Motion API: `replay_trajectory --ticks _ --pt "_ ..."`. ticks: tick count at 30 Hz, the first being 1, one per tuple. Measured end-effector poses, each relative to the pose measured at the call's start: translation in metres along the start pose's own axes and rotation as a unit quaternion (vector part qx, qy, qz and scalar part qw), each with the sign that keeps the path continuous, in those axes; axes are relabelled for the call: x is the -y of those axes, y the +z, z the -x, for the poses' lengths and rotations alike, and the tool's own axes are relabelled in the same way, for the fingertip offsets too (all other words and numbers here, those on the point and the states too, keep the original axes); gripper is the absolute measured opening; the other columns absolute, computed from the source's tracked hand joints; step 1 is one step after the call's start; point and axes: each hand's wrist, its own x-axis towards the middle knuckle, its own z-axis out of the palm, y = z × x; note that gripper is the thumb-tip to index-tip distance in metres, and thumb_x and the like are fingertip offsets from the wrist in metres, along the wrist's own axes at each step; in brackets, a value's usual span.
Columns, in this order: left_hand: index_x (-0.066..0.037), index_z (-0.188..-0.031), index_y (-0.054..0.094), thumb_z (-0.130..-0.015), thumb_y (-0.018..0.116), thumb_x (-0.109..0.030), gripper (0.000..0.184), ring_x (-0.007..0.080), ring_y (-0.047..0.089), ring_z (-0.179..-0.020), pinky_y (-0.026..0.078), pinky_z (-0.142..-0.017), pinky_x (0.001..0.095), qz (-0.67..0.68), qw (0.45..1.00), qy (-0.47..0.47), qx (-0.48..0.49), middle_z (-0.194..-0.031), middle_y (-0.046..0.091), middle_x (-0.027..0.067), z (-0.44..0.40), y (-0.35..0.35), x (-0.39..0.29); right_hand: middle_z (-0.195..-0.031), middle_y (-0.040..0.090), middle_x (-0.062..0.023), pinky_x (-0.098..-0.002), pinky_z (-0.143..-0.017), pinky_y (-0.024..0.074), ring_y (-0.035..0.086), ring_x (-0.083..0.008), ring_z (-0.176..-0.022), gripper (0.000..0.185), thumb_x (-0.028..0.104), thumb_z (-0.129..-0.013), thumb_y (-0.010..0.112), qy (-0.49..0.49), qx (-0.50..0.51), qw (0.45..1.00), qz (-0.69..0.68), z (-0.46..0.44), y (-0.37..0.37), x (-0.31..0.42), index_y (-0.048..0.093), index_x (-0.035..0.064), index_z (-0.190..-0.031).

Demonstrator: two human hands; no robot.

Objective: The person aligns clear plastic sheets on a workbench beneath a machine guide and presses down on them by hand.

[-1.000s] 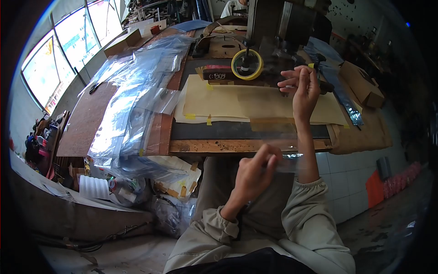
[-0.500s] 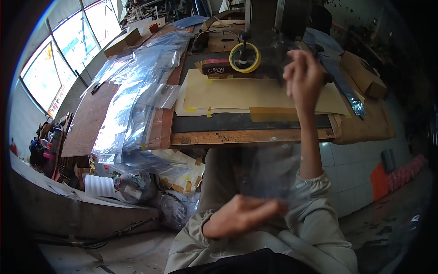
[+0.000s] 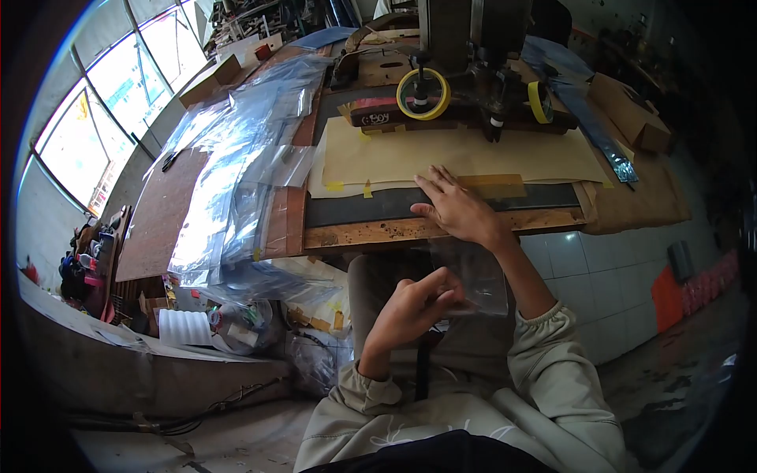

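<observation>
The thumb and curled fingers (image 3: 445, 281) of the left hand (image 3: 406, 315) pinch a clear plastic piece (image 3: 487, 277), which hangs above the person's lap, in front of the tabletop; its outline is faint, and it seems to reach up towards the wooden front edge (image 3: 355, 236). The right hand (image 3: 465, 217) lies palm down over that edge, its fingers extended and only slightly spread, the thumb apart, the fingertips on the cream sheets (image 3: 378, 162). Just beside them is an amber strip (image 3: 501, 186). The sheets lie on a dark mat (image 3: 355, 210). Behind them are a dark bar (image 3: 512, 118), a machine (image 3: 448, 35) and two yellow rings (image 3: 444, 94). Overlapping clear plastic sheets (image 3: 229, 169) cover much of the left side; a cardboard box (image 3: 628, 110) sits far right.
</observation>
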Motion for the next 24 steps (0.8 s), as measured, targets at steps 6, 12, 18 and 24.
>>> replay_trajectory --ticks 6,12,18,24 --pt "-0.002 -0.092 0.053 -0.086 0.054 0.0 0.006 0.028 0.063 -0.063 0.046 -0.056 0.0301 0.003 1.0 0.006 0.012 -0.075 0.063 0.0111 0.0 0.006 -0.014 -0.136 0.033 -0.0329 -0.0493 -0.108 0.0234 0.028 -0.0427 -0.131 0.074 0.058 -0.09 0.037 0.05 -0.009 0.999 0.018 0.008 -0.01 0.009 0.035 0.0008 -0.136" --pt "-0.001 -0.09 0.053 -0.085 0.053 0.003 0.007 0.0063 0.053 -0.056 0.039 -0.054 0.0205 0.0 0.998 -0.008 -0.065 -0.067 0.059 0.0067 -0.007 0.008 -0.01 -0.139 0.028 -0.0327 -0.047 -0.109 0.0228 0.027 -0.0434 -0.132 0.077 0.064 -0.088 0.032 0.105 -0.009 0.992 0.069 -0.014 0.003 -0.014 0.035 0.0044 -0.137" --pt "-0.001 -0.091 0.052 -0.086 0.053 0.001 0.005 0.0008 0.047 -0.058 0.037 -0.053 0.0191 0.002 0.995 -0.036 -0.089 -0.063 0.054 0.0011 -0.017 0.008 -0.001 -0.137 0.031 -0.0349 -0.0489 -0.108 0.0237 0.029 -0.0438 -0.131 0.077 0.063 -0.089 0.034 0.107 0.01 0.993 0.053 -0.028 0.002 -0.024 0.035 0.0023 -0.137" --pt "-0.001 -0.093 0.051 -0.088 0.054 -0.002 0.006 0.0002 0.043 -0.057 0.034 -0.051 0.0191 -0.009 0.995 -0.066 -0.073 -0.064 0.054 0.0001 -0.022 0.001 -0.003 -0.137 0.031 -0.0345 -0.0495 -0.106 0.0255 0.03 -0.0433 -0.131 0.076 0.062 -0.088 0.037 0.105 0.016 0.992 0.064 -0.038 0.005 -0.031 0.038 0.0015 -0.134"
